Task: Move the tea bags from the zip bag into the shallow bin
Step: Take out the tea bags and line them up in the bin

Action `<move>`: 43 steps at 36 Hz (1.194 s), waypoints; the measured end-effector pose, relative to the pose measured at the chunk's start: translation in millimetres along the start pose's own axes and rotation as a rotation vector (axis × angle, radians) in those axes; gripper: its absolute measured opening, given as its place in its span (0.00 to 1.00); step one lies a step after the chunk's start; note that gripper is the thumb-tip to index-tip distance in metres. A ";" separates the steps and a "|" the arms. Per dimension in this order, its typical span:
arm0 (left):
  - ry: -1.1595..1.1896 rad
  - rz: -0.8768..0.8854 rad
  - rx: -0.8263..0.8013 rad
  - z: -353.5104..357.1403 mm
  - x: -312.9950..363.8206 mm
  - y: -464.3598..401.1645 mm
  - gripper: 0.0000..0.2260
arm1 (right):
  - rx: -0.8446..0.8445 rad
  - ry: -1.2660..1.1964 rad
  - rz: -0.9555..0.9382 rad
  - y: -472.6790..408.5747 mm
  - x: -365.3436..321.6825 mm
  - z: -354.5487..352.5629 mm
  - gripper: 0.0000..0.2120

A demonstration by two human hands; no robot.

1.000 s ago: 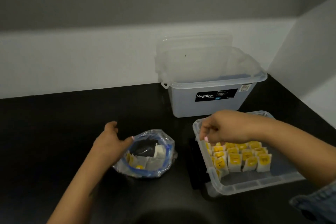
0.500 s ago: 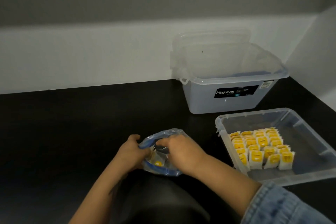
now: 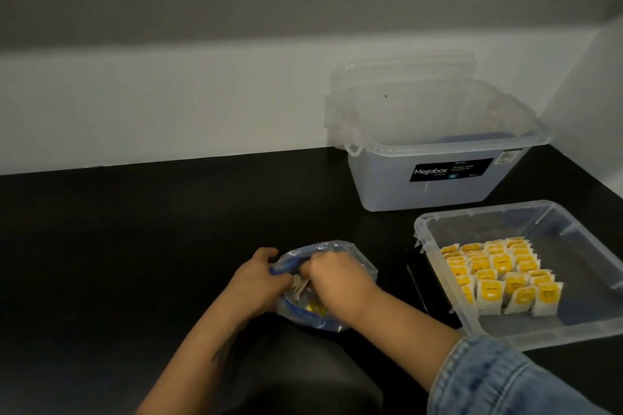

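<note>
Left hand [image 3: 259,280] gripping zip bag [image 3: 350,266] rim on table [image 3: 135,246]. Right hand [image 3: 332,280] inside bag, fingers hidden; grasp unclear. Tea bags [image 3: 305,285] partly left inside, most in shallow bin [image 3: 472,323]. Risk: bag collapsing, tea bags spilling.

- The big clear box [image 3: 435,158] at 1 o'clock has a black sticker [image 3: 450,170] that says "Megabox".
- The small words beside it are too tiny to read.

Clear glossy plastic shallow bin [image 3: 435,226]
</note>
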State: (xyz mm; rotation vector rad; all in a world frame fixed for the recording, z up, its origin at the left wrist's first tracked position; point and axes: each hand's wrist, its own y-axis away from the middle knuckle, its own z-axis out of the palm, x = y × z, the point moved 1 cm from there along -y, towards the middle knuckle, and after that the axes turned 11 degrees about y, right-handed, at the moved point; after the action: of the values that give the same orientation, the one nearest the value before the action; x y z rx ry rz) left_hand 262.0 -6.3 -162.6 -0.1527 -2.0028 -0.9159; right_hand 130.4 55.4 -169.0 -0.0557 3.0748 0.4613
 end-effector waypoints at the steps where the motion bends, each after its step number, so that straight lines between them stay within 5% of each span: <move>1: -0.003 0.006 0.003 -0.5 0.7 0.1 0.30 | -0.014 0.022 0.004 1.9 1.4 -5.5 0.13; 6: -0.005 0.085 -0.005 0.2 10.3 6.0 0.26 | 0.048 -0.057 0.080 15.9 14.9 -35.2 0.07; 10: 0.213 0.341 0.116 -1.2 27.3 17.6 0.19 | 0.093 -0.441 0.188 34.2 32.5 -61.1 0.07; 12: 0.328 0.423 0.054 1.3 37.4 24.1 0.22 | 0.100 -0.641 0.217 41.3 40.9 -69.5 0.04; 16: 0.499 0.343 -0.179 14.5 53.3 32.1 0.25 | 0.098 -1.011 0.265 49.0 56.7 -77.0 0.02; 20: 0.656 0.268 -0.187 29.8 62.8 31.9 0.27 | 0.072 -1.199 0.303 55.4 64.4 -76.2 0.06; 31: 0.718 0.244 -0.215 65.3 80.5 29.5 0.13 | 0.193 -1.126 0.340 74.1 94.6 -68.1 0.12; 43: 0.664 0.276 -0.263 104.5 99.4 30.6 0.11 | 0.351 -0.774 0.365 117.8 144.7 -92.1 0.04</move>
State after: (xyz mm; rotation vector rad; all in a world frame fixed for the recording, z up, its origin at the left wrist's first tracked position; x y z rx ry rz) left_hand 145.4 61.0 -102.3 -0.2302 -1.2140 -0.8989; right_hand -21.3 136.5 -51.9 0.5573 2.3379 -0.0653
